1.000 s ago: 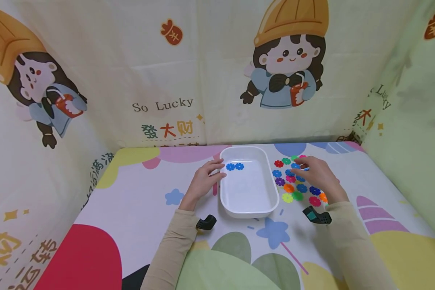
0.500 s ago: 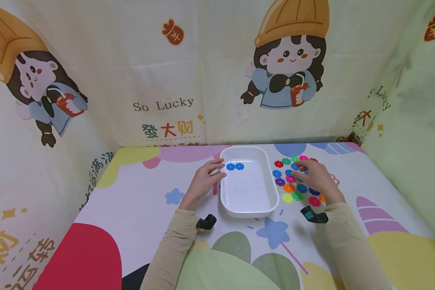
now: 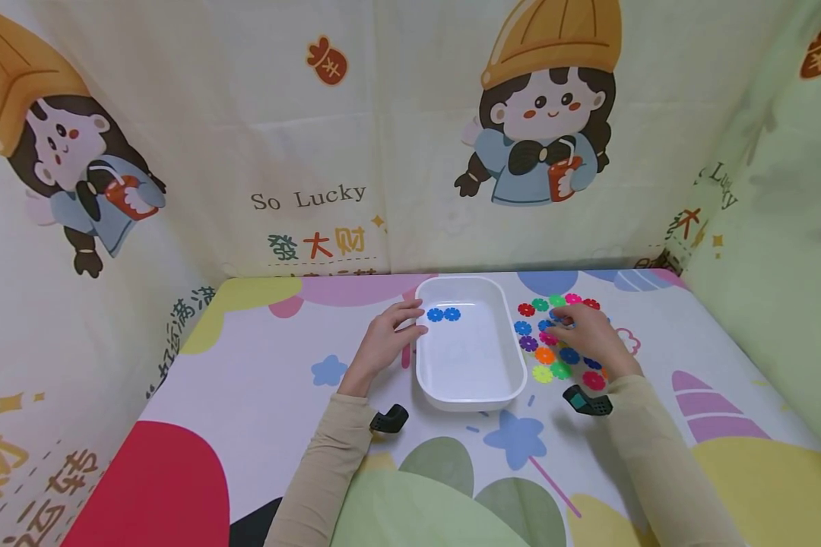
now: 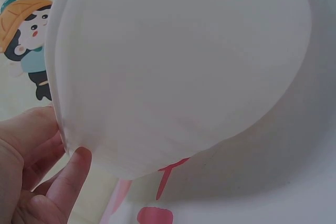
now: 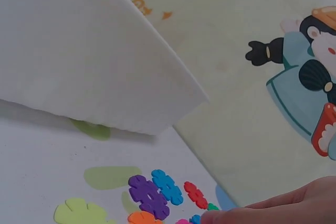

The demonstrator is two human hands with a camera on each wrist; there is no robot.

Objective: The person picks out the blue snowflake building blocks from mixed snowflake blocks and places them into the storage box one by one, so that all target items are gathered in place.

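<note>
A white plastic tray stands on the table with two blue snowflake-shaped plastic pieces lying inside, near its far left corner. My left hand grips the tray's left rim; in the left wrist view the thumb lies against the outer wall and the fingers reach the rim. To the tray's right are several loose snowflake pieces in many colours. Over them hovers my right hand, thumb and index finger a little apart near the blue and pink pieces. A purple piece lies near the right fingertips.
A colourful printed cloth covers the table. Fabric walls with cartoon prints rise at the back and both sides. The tray's right wall stands between the loose pieces and the tray's inside.
My right hand has moved slightly left and nearer over the loose pieces, uncovering the red piece at the back. The left hand and the tray have stayed in place.
</note>
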